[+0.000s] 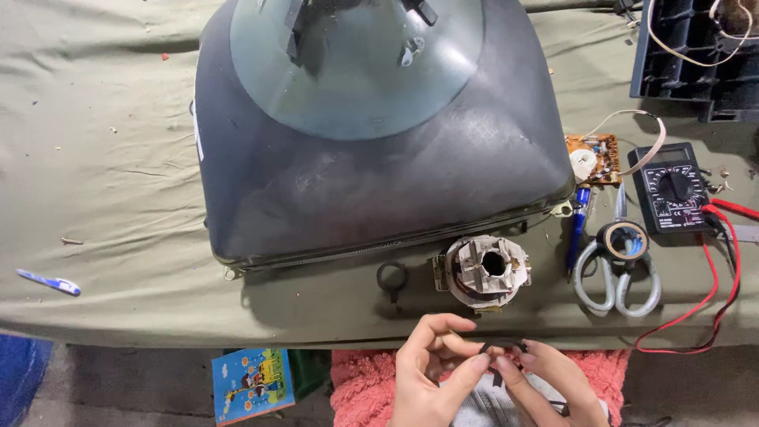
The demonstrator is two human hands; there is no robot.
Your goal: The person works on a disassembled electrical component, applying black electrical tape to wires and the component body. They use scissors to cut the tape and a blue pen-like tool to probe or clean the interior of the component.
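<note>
My left hand (431,372) and my right hand (553,383) meet at the bottom centre, below the table's front edge. Together their fingertips pinch a small black ring-shaped part (501,345), each hand holding one side of it. Just beyond my hands on the table lies a round coil yoke (483,272) with white plastic ribs and a central hole. A second black ring with a short tab (392,278) lies left of the yoke. Behind both sits a large dark picture tube (379,134), face down, its glass cone pointing up.
Olive cloth (118,158) covers the table. At right lie grey-handled scissors (617,273), a tape roll (622,239), a blue pen (578,225), a small circuit board (593,156) and a black multimeter (672,188) with red leads (723,269). A blue tool (49,281) lies far left. A colourful booklet (253,385) is below.
</note>
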